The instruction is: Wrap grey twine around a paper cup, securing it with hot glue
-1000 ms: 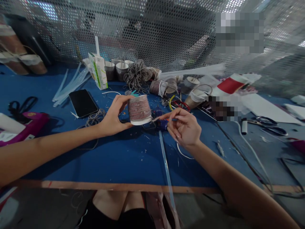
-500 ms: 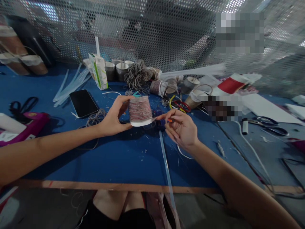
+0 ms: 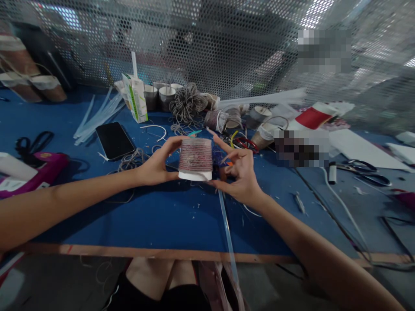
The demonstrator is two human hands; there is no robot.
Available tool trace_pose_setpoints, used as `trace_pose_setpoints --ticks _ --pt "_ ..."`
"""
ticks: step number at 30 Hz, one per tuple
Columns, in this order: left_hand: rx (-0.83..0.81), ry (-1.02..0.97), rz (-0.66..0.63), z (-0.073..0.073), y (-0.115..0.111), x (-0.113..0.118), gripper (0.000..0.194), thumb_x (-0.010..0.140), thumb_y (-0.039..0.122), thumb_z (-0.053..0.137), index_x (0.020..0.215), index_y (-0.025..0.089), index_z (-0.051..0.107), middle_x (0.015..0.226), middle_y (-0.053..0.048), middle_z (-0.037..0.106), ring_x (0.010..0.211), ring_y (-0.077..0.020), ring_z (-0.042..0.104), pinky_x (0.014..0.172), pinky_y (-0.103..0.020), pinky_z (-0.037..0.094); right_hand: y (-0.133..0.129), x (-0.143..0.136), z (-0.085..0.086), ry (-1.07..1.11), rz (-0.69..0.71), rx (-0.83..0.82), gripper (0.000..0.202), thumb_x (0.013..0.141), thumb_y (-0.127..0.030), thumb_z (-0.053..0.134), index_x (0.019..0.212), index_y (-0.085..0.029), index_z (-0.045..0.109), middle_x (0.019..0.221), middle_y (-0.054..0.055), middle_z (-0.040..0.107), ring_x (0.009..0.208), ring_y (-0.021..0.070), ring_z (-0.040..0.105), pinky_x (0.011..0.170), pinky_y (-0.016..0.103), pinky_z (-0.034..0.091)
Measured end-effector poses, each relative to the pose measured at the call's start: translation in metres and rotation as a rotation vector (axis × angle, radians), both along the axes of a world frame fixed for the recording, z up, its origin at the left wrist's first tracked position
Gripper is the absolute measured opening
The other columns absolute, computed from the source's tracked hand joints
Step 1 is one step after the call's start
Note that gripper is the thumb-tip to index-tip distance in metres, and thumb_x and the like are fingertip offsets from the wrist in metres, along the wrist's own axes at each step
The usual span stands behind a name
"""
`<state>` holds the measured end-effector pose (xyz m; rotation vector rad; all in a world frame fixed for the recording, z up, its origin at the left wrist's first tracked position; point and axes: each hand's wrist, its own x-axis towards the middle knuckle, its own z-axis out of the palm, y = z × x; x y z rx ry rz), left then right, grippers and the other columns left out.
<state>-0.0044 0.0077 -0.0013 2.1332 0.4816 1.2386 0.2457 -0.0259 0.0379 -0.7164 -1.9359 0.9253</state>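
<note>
Pinching pink-grey, cord-wrapped round cup point(image 3: 196, 157), left hand point(image 3: 156, 166) may be slipping if open-fingered right hand point(image 3: 242, 178) at three o'clock is bumping it.

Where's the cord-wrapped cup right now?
In the head view, near the centre: the cup is between the left hand and right hand, over the blue table.

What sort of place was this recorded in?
Probably a craft workshop: the left hand holds a cord-wrapped cup, with a tangle of grey cord and scissors on the blue worktop.
</note>
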Motion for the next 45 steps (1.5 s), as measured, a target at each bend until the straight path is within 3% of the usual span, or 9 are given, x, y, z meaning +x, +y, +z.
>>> trace_pose_setpoints --ticks 5,10,16,20,25,30,35,40,45 --pt "-0.047 0.021 -0.073 0.002 -0.002 0.000 0.086 0.076 0.030 0.083 0.147 0.032 0.034 0.153 -0.013 0.045 0.145 -0.0327 0.046 0.121 -0.054 0.038 0.002 -0.001 -0.004 -0.044 -0.013 -0.057 0.052 0.078 -0.029 0.080 0.091 -0.029 0.030 0.157 0.014 0.043 0.042 0.0008 0.040 0.040 0.024 0.037" --pt "-0.080 0.057 -0.118 0.005 -0.004 -0.001 0.103 0.072 0.039 0.086 0.154 0.037 0.023 0.165 -0.012 0.027 0.152 -0.0368 0.031 0.120 -0.057 0.038 0.003 0.001 -0.008 -0.061 -0.035 -0.024 0.051 0.077 -0.028 0.080 0.092 -0.029 0.031 0.155 0.013 0.046 0.042 0.0023 0.043 0.040 0.026 0.038" --pt "0.101 0.087 0.000 0.006 -0.005 -0.003 0.106 0.071 0.041 0.086 0.156 0.034 0.023 0.161 -0.016 0.031 0.151 -0.0385 0.033 0.115 -0.058 0.044 0.002 0.001 -0.013 -0.047 -0.070 0.129 0.052 0.077 -0.029 0.082 0.095 -0.029 0.033 0.149 0.013 0.054 0.047 0.0059 0.051 0.040 0.026 0.045" --pt "0.213 0.087 0.046 0.007 -0.007 -0.002 0.098 0.074 0.045 0.082 0.154 0.029 0.027 0.151 -0.018 0.042 0.143 -0.0354 0.044 0.110 -0.053 0.051 0.002 0.000 -0.015 -0.079 -0.076 0.259 0.046 0.081 -0.026 0.079 0.097 -0.029 0.036 0.149 0.014 0.054 0.081 0.0174 0.070 0.060 0.034 0.060" --pt "0.283 0.056 0.204 0.004 -0.008 0.002 0.082 0.077 0.045 0.080 0.145 0.028 0.037 0.141 -0.015 0.049 0.134 -0.0317 0.052 0.105 -0.049 0.054 0.017 0.013 -0.004 -0.174 -0.083 0.449 0.061 0.069 -0.044 0.087 0.103 -0.029 0.038 0.146 0.015 0.052 0.129 0.0324 0.055 0.099 0.054 0.053" --pt "0.297 -0.278 0.334 -0.009 0.002 0.002 0.083 0.077 0.054 0.077 0.141 0.038 0.027 0.149 -0.010 0.036 0.143 -0.0301 0.042 0.112 -0.049 0.048 0.031 0.039 0.021 -0.397 -0.262 0.283 0.057 0.082 -0.061 0.065 0.118 -0.025 0.039 0.134 0.017 0.049 0.104 0.0272 0.062 0.090 0.050 0.056" --pt "0.033 -0.160 0.334 -0.014 0.009 0.004 0.083 0.077 0.058 0.075 0.138 0.030 0.025 0.142 -0.014 0.040 0.128 -0.0288 0.056 0.105 -0.048 0.054 0.031 0.047 0.035 -0.952 -0.322 0.104 0.059 0.068 -0.047 0.076 0.110 -0.017 0.048 0.112 0.016 0.057 0.108 0.0360 0.059 0.096 0.054 0.050" --pt "-0.088 -0.116 0.287 -0.008 0.005 0.007 0.081 0.077 0.048 0.079 0.138 0.031 0.028 0.139 -0.013 0.043 0.113 -0.0245 0.064 0.090 -0.040 0.062 0.022 0.035 0.032 -1.251 -0.280 0.213 0.037 0.064 -0.019 0.064 0.100 -0.016 0.052 0.104 0.015 0.058 0.101 0.0335 0.061 0.087 0.044 0.052" --pt "-0.052 -0.130 0.293 -0.009 0.006 0.004 0.081 0.078 0.045 0.078 0.141 0.033 0.028 0.149 -0.013 0.031 0.120 -0.0254 0.059 0.091 -0.038 0.061 0.021 0.025 0.025 -1.316 -0.397 0.309 0.027 0.076 -0.020 0.051 0.102 -0.014 0.053 0.103 0.017 0.061 0.075 0.0277 0.063 0.064 0.038 0.047"
